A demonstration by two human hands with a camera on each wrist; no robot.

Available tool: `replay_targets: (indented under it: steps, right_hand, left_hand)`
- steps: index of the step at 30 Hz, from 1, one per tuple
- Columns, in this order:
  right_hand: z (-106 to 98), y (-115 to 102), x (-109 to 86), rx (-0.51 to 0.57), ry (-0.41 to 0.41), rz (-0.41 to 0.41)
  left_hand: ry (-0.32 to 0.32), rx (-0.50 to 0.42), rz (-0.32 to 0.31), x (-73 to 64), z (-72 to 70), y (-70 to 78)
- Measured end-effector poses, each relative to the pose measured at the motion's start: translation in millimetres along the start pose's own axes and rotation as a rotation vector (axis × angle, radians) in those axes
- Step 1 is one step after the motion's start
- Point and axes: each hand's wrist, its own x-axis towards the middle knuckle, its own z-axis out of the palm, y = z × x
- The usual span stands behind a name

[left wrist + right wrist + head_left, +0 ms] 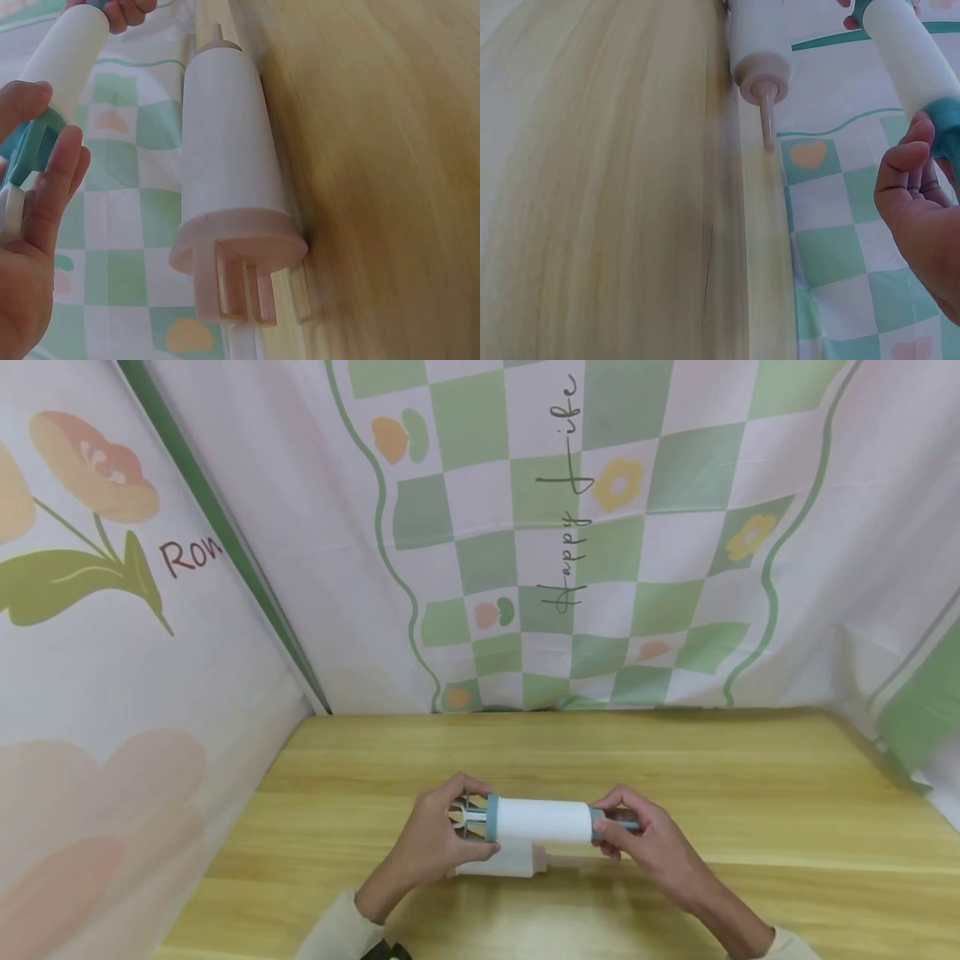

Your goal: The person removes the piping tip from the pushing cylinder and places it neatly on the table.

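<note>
A large white syringe [543, 821] with teal ends is held level above the table. My left hand [435, 831] grips it by the teal collar, thumb and fingers on opposite sides, around the open-framed handle end. At the other end my right hand [648, 835] pinches the teal cap near the thin nozzle. A second white syringe [229, 135] with pink ends lies on the table below. Its nozzle points to the right in the head view, where the held syringe and left hand partly cover it; the left wrist view shows its pink slotted handle.
The wooden table [360, 777] runs back to a hanging cloth [547, 635] with green and white checks. Another flower-printed cloth [112, 685] closes off the left side. Something small and dark [386, 950] shows at the bottom edge by the left sleeve.
</note>
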Motion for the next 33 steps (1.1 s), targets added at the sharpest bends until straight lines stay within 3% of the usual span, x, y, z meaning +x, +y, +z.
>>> replay_targets:
  steps: [6, 11, 23, 33]
  right_hand:
    - [-0.3, 1.4, -1.7, -0.030, 0.029, -0.043]
    - [-0.3, 2.7, -3.9, -0.048, 0.053, -0.071]
    - [3.6, 7.0, -5.2, -0.088, 0.081, -0.142]
    - [7.1, 7.7, -6.3, -0.133, 0.108, -0.192]
  left_hand:
    - [-0.008, -0.036, 0.007, 0.5, 1.8, -0.4]
    - [-0.009, -0.006, 0.027, 1.7, 2.2, 0.3]
    - [-0.054, -0.030, -0.040, -0.4, -0.1, 1.1]
    - [-0.054, 0.042, -0.057, 0.6, -4.0, 1.3]
